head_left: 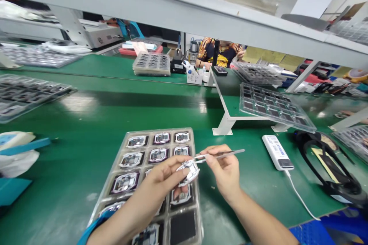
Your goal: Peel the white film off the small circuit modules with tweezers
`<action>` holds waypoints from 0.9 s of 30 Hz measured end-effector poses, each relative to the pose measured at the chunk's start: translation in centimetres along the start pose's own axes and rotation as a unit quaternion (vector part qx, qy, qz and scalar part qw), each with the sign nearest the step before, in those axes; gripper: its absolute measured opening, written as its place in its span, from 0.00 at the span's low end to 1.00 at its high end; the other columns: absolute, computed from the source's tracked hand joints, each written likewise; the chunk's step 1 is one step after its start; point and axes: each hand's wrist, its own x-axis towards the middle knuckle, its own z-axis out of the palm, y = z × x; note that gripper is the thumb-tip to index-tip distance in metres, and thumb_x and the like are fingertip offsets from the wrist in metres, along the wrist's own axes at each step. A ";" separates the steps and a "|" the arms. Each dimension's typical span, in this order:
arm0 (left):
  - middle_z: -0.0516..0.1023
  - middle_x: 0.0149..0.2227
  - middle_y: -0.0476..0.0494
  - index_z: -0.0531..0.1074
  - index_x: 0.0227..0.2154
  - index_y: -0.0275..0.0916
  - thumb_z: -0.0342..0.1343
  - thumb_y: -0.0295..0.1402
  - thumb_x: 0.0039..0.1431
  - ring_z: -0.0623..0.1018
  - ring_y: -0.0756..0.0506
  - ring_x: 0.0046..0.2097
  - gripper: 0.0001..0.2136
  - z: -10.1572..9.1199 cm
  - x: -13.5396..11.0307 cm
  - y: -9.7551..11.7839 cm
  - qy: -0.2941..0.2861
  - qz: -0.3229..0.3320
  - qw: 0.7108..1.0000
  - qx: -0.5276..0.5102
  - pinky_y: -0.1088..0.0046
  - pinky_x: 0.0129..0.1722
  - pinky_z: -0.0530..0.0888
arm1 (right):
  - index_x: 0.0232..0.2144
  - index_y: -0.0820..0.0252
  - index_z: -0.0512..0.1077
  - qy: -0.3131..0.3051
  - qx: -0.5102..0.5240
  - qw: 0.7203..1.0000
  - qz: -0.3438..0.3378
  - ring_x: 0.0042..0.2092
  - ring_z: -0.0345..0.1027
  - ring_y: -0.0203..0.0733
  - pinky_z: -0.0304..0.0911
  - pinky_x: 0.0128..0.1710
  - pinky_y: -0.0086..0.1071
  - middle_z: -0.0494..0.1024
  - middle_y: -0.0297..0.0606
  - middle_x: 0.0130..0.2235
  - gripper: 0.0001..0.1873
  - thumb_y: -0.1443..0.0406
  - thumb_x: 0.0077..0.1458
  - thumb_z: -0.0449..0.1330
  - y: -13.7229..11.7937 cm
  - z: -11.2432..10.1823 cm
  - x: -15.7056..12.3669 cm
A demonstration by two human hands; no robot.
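Note:
My left hand (163, 183) pinches a small silver-framed electronic module (188, 172) by its edges, above a clear plastic tray (161, 130). My right hand (224, 170) grips slim metal tweezers (221, 155), whose tips reach the module's upper edge. The tray has dark compartments holding several similar modules, and my forearms hide its middle rows. One lower compartment (182, 226) shows only a black pad.
The tray lies on a green workbench (71, 153). To the right are a white USB device (277, 152) with a cable and a black looped strap (327, 164). Several loaded trays sit around the bench, one on a white stand (273, 103). A person (218, 51) sits beyond a grey shelf (172, 11).

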 end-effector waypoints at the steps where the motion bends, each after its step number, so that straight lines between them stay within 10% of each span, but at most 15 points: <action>1: 0.73 0.26 0.54 0.77 0.41 0.41 0.67 0.45 0.49 0.71 0.50 0.26 0.18 0.1 0.1 -0.2 0.004 -0.002 1.000 -0.001 0.75 0.25 0.64 | 0.32 0.55 0.73 -0.007 -0.007 1.000 -0.001 0.36 0.80 0.43 0.76 0.39 0.37 0.83 0.36 0.33 0.11 0.58 0.53 0.70 0.0 0.0 0.0; 10: 0.73 0.26 0.55 0.79 0.38 0.39 0.69 0.43 0.44 0.69 0.53 0.25 0.19 0.2 0.0 -0.6 0.019 -0.039 0.998 -0.034 0.77 0.26 0.64 | 0.31 0.55 0.73 -0.050 -0.028 0.998 -0.027 0.35 0.80 0.44 0.75 0.38 0.39 0.83 0.36 0.30 0.08 0.60 0.56 0.68 0.1 0.2 -0.4; 19: 0.73 0.23 0.54 0.77 0.44 0.37 0.67 0.43 0.49 0.69 0.52 0.24 0.21 0.1 0.5 -1.4 0.013 -0.023 0.999 -0.045 0.76 0.23 0.63 | 0.29 0.56 0.75 0.051 -0.023 0.998 -0.001 0.34 0.79 0.39 0.74 0.37 0.33 0.82 0.33 0.31 0.06 0.64 0.54 0.69 0.4 0.7 -1.1; 27: 0.79 0.38 0.45 0.81 0.38 0.39 0.66 0.45 0.50 0.73 0.49 0.30 0.16 -0.2 0.4 -2.0 0.070 -0.001 0.994 -0.088 0.73 0.27 0.69 | 0.31 0.56 0.76 -0.005 -0.022 1.000 0.022 0.36 0.78 0.39 0.72 0.39 0.32 0.83 0.33 0.33 0.05 0.65 0.54 0.70 0.3 0.4 -1.1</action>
